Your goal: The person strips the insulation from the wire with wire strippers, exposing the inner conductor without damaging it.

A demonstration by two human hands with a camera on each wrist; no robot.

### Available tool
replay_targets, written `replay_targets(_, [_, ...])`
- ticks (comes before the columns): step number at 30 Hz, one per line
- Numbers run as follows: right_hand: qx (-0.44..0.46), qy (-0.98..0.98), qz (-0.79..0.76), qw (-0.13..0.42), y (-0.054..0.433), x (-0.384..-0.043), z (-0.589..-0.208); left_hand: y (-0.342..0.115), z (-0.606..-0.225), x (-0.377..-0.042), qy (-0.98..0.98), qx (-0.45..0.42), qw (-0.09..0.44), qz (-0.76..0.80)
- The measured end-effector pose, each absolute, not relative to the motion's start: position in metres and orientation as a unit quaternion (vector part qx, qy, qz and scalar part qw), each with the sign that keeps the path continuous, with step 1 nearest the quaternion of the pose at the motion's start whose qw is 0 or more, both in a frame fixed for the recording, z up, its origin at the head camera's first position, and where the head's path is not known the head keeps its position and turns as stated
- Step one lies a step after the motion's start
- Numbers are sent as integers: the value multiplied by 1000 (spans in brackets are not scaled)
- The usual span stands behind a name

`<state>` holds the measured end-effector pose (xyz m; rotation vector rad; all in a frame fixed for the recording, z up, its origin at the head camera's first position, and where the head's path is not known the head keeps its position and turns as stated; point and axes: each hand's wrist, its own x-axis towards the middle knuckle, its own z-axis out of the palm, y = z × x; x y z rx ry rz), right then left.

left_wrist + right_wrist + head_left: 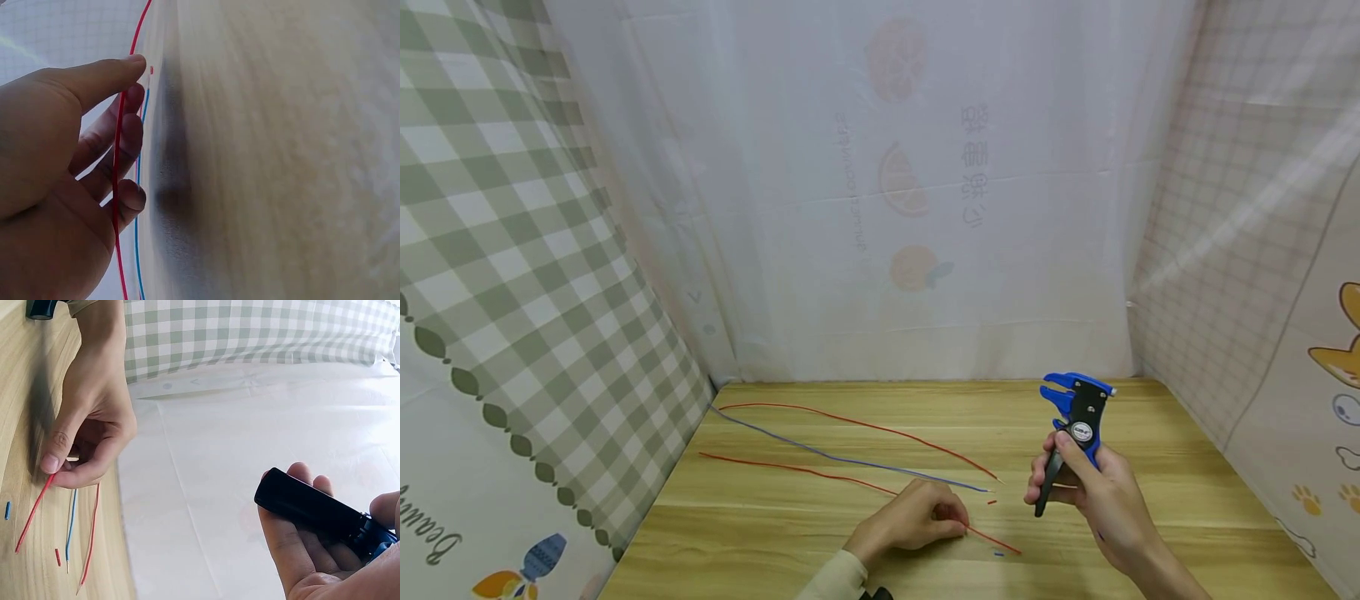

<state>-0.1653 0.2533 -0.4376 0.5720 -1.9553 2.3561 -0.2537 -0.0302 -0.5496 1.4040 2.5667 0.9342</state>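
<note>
My left hand (917,517) pinches a red wire (996,540) between thumb and fingers, low over the table. The wire's short end sticks out to the right; its long part (790,468) trails off to the left. In the left wrist view the red wire (117,156) runs across the palm. My right hand (1101,492) grips a blue and black wire stripper (1084,412), raised at the right with its blue jaws up and to the left. In the right wrist view one black handle (306,503) lies along the fingers.
Behind the left hand lie a blue wire (850,460) and another red wire (880,429), both with bare right ends. A small red piece (992,502) and a small blue piece (998,554) of insulation lie on the wooden table (1210,500). Curtains (790,250) enclose the back and sides.
</note>
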Motion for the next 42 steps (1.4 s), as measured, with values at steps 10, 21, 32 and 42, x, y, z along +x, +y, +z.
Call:
replay_targets(10, [180, -629, 756, 13, 253, -165, -437, -30, -543, -252, 834, 416, 25, 362])
replay_targets(21, [184, -631, 754, 15, 254, -165, -437, -32, -529, -253, 829, 385, -20, 405])
replay_targets(32, [202, -617, 761, 8, 254, -165, -437, -44, -505, -256, 820, 363, -98, 432])
replay_targets(42, [210, -621, 755, 1, 254, -166, -437, -53, -486, -261, 798, 345, -150, 471])
